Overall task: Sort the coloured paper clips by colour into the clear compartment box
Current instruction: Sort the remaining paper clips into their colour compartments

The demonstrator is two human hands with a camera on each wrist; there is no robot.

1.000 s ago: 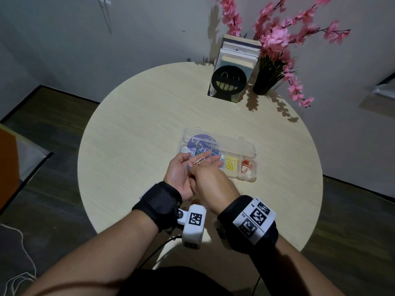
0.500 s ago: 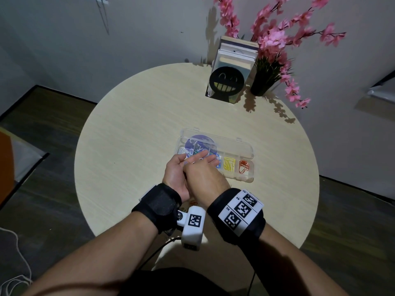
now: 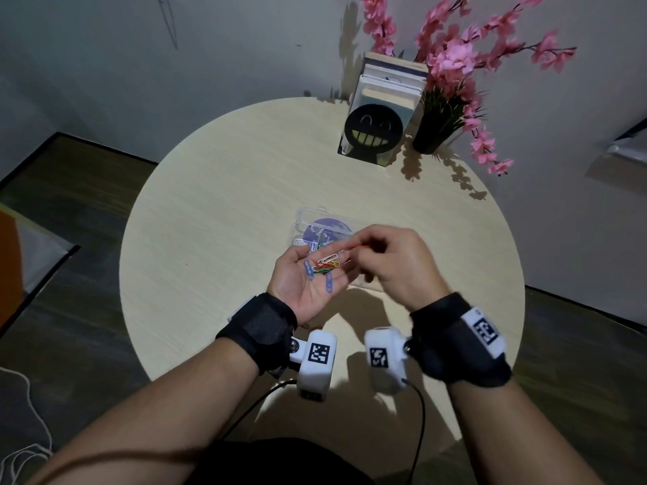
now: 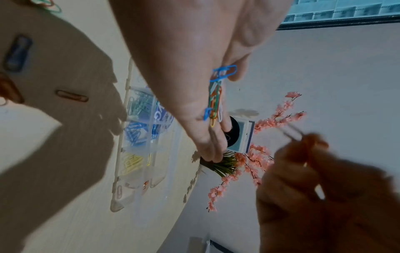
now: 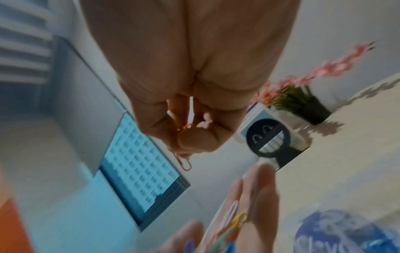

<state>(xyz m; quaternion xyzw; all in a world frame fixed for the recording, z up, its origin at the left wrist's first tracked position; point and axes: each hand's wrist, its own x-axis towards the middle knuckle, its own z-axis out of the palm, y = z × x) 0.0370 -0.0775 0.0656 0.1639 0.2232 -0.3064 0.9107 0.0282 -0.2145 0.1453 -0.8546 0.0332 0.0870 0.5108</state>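
Observation:
My left hand [image 3: 296, 287] is held palm up over the table, fingers relaxed, with several paper clips [image 3: 324, 267] lying on the palm: blue, green, orange and white. Just to its right, my right hand [image 3: 395, 264] pinches one red-orange paper clip [image 3: 353, 246] between thumb and fingertips, raised a little above the palm. In the right wrist view that clip [image 5: 184, 162] sticks out below the pinching fingers. The clear compartment box [image 3: 308, 218] lies open on the table behind both hands, largely hidden. In the left wrist view the box [image 4: 121, 154] holds green, blue, yellow and orange clips in separate compartments.
The round pale table [image 3: 210, 239] carries a black smiley bookend with books [image 3: 373, 134] and a dark vase of pink flowers [image 3: 434, 131] at the far edge. Loose clips, one brown-orange [image 4: 71, 95] and one blue [image 4: 17, 53], lie on the table beneath my left hand.
My right hand has come off the left palm and moved right and up, taking the red-orange clip with it. The clips on the left palm are now uncovered.

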